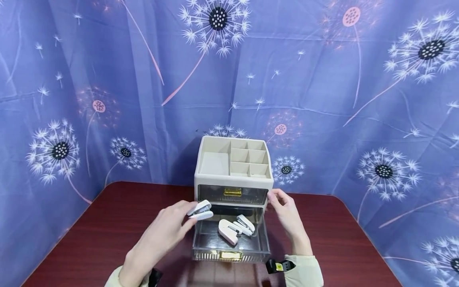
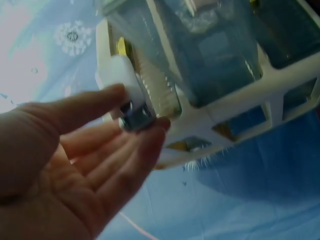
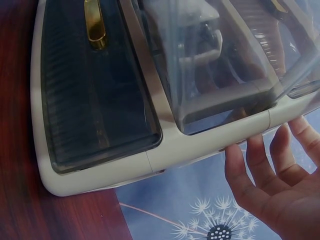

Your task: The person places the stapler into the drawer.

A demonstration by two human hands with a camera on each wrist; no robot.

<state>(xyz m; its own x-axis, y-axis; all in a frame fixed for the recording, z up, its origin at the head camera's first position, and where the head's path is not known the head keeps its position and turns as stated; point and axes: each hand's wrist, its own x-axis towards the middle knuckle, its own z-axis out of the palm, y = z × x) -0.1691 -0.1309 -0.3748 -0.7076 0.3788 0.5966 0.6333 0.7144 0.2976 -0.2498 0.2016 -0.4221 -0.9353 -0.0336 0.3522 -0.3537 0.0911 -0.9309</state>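
My left hand (image 1: 163, 229) pinches a small white stapler (image 1: 201, 211) between thumb and fingers, over the left side of a pulled-out clear drawer (image 1: 206, 241). In the left wrist view, the thumb lies on one side of the stapler (image 2: 123, 82) and the fingertips on the other. Two more small staplers lie in the drawer, a whitish one (image 1: 228, 232) and a white one (image 1: 246, 225) close together. With extended, slightly bent fingers, my right hand (image 1: 290, 219) touches the right side of the white desk organizer (image 1: 233, 180); its fingertips (image 3: 235, 155) rest along the frame.
Above the pulled-out drawer is a closed dark drawer (image 1: 215, 194) with a gold handle (image 1: 232, 192). Open compartments (image 1: 215, 162) form the organizer's top. It stands on a dark red table (image 1: 143, 207) before a blue dandelion-print curtain (image 1: 150, 119).
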